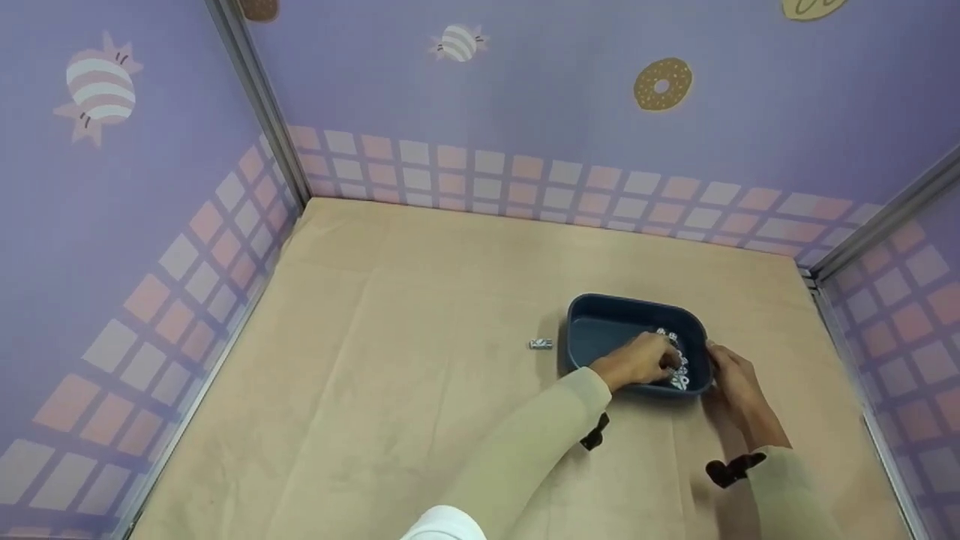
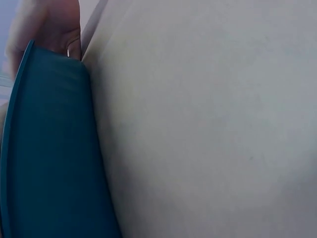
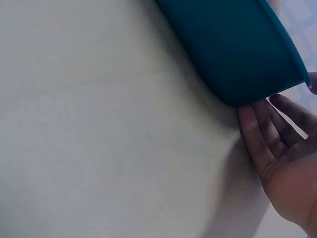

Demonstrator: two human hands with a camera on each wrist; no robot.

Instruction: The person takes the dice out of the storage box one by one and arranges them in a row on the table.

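A dark blue rectangular box (image 1: 607,337) with rounded corners sits on the cloth-covered table. Small white pieces (image 1: 680,379) with dark marks, dice-like, lie along its right end. My left hand (image 1: 646,358) reaches over the near wall into the box, fingers bent down among these pieces; whether it pinches one I cannot tell. At the right end, my right hand (image 1: 737,377) holds the box, its fingers (image 3: 257,124) against the outer wall and the thumb at the rim. Left of the box lies a short row of similar marked pieces (image 1: 541,343).
Beige cloth (image 1: 390,360) with creases covers the table. Purple walls with a pink and white checked band (image 1: 487,180) enclose the back and both sides, with metal posts (image 1: 270,112) at the corners. A white rounded object (image 1: 444,523) shows at the bottom edge.
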